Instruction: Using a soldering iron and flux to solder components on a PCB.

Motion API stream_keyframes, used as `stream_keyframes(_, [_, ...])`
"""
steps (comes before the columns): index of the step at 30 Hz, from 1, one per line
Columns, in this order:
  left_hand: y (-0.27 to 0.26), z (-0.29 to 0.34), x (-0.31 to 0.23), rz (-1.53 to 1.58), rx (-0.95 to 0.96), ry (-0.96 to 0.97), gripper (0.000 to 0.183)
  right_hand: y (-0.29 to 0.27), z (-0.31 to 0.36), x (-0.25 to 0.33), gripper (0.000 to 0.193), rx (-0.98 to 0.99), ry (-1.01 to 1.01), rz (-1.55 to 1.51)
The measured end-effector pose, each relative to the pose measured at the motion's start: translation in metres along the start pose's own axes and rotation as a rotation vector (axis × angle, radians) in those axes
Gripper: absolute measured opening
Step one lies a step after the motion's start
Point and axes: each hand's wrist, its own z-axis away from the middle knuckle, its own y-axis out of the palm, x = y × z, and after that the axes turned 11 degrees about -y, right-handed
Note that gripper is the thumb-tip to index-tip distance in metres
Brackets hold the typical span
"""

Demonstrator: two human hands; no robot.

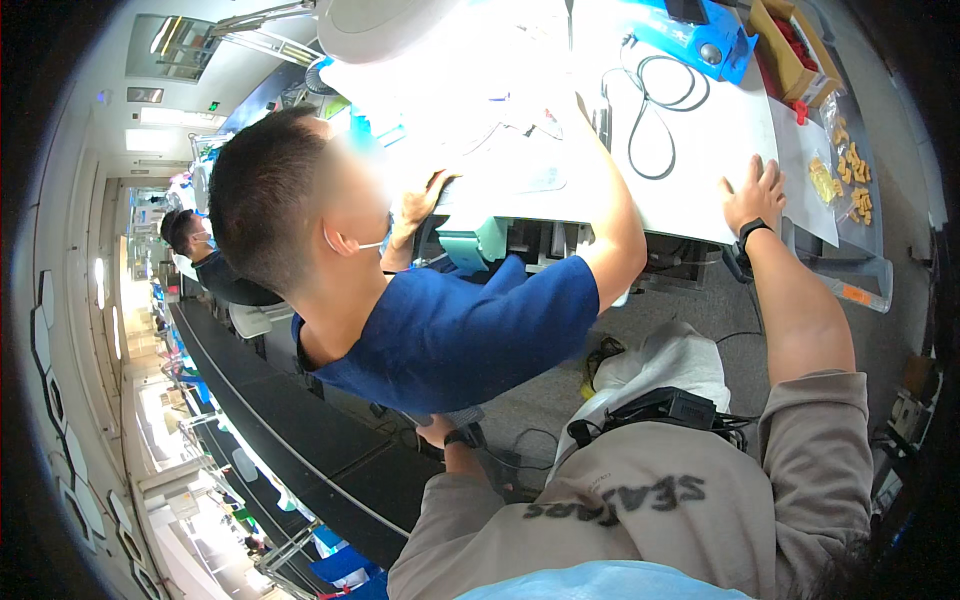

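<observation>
My right hand [755, 195] lies palm down on the right front corner of the white worktable [700, 205], fingers spread and nothing under them that I can see. At the lower middle, my left hand [437, 431] is low behind a seated co-worker in a blue shirt [450, 325]. Its fingers look curled at a dark grey piece [465, 418], perhaps part of a chair; what they hold is unclear. The co-worker's arms reach over the brightly lit table, where a thin cable and small parts are washed out by glare.
A blue device [690, 38] with a knob and a looped black cable [672, 150] sit on the table. Right of them are an open cardboard box [795, 50], bagged yellowish parts [825, 182] and a clear plastic bin [865, 285]. A round lamp [370, 25] overhangs; a black bench [290, 430] runs behind.
</observation>
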Motion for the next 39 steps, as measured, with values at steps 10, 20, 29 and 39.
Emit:
stream_keyframes(10, [0.003, -0.005, 0.005, -0.048, -0.029, 0.032, 0.065, 0.004, -0.001, -0.001, 0.084, -0.015, -0.010, 0.022])
stream_keyframes(20, [0.005, -0.005, 0.005, -0.041, -0.043, 0.043, 0.062, 0.004, -0.001, -0.001, 0.083, -0.014, -0.009, 0.015])
stream_keyframes(29, [0.005, -0.007, 0.004, -0.048, -0.008, 0.006, 0.063, 0.000, 0.000, 0.001, 0.082, -0.011, -0.013, 0.020])
stream_keyframes(39, [0.003, -0.011, 0.005, -0.063, -0.041, 0.020, 0.067, 0.001, -0.001, 0.001, 0.082, -0.014, -0.012, 0.019])
